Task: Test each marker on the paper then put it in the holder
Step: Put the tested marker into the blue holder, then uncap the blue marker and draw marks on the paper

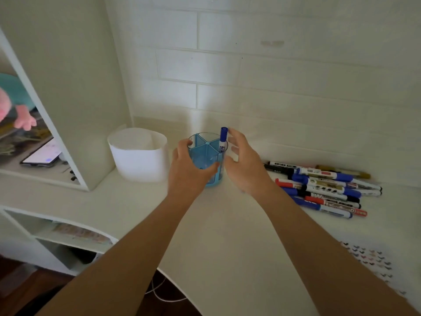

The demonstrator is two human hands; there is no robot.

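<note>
The left hand [189,167] grasps the blue holder [206,156] on the white surface [227,236]; the right hand [243,165], released, hovers at its 3 o'clock beside the standing blue marker [223,140]. A nudge could tip the light holder. Untested markers [325,188] pile further toward 3 o'clock, a white container [139,156] at 9.

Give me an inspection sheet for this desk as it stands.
Surface: white desk, mostly bare in front.
Job's things: blue holder with divided compartments, one blue-capped marker standing in it; pile of markers to the right; patterned paper at the right edge.
Clutter: white container left of the holder.
Hands: left hand grips the holder; right hand open beside the marker.
Cables: white cable below the desk edge.
Surroundings: tiled wall; shelf unit with phone on the left.
</note>
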